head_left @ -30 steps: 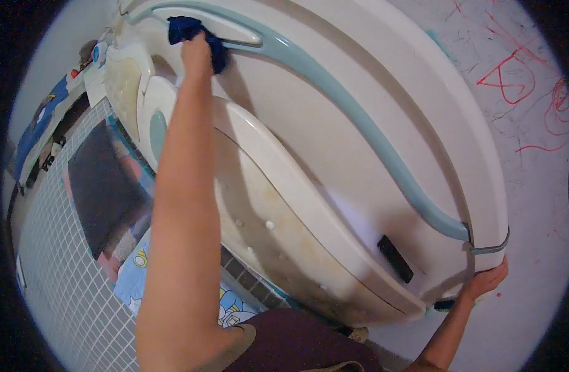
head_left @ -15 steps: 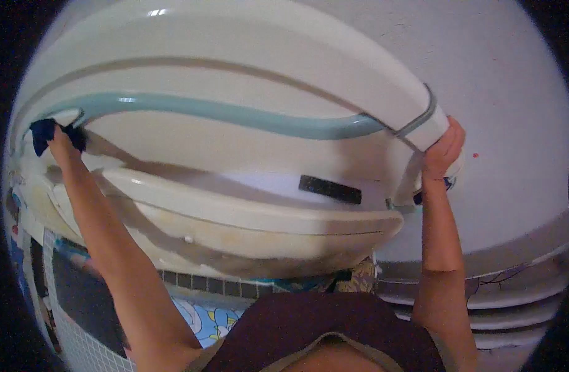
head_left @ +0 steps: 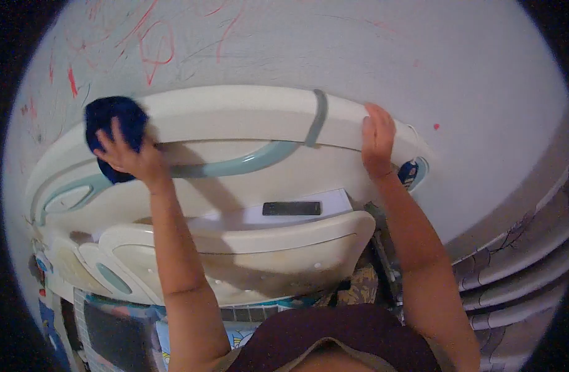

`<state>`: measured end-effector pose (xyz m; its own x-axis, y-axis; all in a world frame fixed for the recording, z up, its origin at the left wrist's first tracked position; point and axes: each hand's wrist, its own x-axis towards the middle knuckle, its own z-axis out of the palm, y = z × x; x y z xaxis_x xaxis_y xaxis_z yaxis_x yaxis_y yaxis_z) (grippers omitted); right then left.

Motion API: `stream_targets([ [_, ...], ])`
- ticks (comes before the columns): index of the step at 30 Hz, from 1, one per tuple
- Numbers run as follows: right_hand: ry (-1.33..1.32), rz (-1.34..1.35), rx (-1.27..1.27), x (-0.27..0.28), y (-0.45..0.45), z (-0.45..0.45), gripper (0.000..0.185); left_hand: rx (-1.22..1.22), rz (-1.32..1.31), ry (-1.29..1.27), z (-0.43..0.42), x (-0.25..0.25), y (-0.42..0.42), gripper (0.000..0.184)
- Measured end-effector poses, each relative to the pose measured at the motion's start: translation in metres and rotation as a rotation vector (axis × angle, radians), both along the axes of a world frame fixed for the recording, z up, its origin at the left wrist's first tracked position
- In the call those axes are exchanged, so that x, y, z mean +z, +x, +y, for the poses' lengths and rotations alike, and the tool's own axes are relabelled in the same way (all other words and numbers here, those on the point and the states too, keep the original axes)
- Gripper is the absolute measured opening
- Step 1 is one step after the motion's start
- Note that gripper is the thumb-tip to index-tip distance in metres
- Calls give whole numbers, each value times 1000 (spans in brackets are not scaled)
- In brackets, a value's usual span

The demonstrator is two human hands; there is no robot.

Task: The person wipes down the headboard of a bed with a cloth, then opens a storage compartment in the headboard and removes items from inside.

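A dark blue cloth point(head_left: 114, 115) lies against the upper left of a cream headboard point(head_left: 235, 115) with a pale blue curved trim. My left hand point(head_left: 132, 152) presses the cloth there, fingers partly spread over it. Toward the right end, my right hand point(head_left: 379, 139) grips the headboard's top edge, its fingers close together. Below that hand hangs a small dark blue object point(head_left: 408, 173) with a white cord, partly behind my forearm.
A dark rectangular object point(head_left: 291, 208) rests on a white ledge point(head_left: 247, 217). Nearer stands a cream padded panel point(head_left: 284, 260). Red scribbles point(head_left: 157, 53) mark the grey wall behind. Folded grey fabric point(head_left: 520, 285) is at the right.
My left hand and the cloth have moved up and right, from the headboard's left trim to its top. My right hand has shifted left along the edge. The view has tilted toward the wall.
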<state>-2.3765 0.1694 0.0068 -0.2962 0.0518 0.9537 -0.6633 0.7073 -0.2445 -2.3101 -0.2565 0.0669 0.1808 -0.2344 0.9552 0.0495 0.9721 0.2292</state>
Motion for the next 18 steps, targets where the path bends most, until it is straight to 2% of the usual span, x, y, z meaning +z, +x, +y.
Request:
stream_targets([
  [3,9,64,4,-11,10,2,32,37,-258,-120,84,-7,2,59],
  [5,79,-9,-25,-18,47,-6,36,-116,-361,-232,139,-11,7,52],
  [7,109,-27,112,-39,72,-4,41,-393,-358,-205,180,-10,9,50],
  [8,150,-107,120,-54,88,-2,38,-571,-330,-121,199,-6,11,53],
  [11,184,-288,154,-86,131,22,35,-878,-298,-75,253,-16,2,59],
  [12,186,-339,172,-94,143,34,35,-820,-388,-215,275,-24,1,63],
  [13,206,-379,139,-102,154,50,34,-609,-649,-366,296,-27,10,65],
  [15,241,-448,78,-116,173,88,32,-650,-829,-478,327,-43,4,65],
  [18,22,-523,-35,-145,200,137,29,-688,-819,-708,374,-52,-22,61],
])
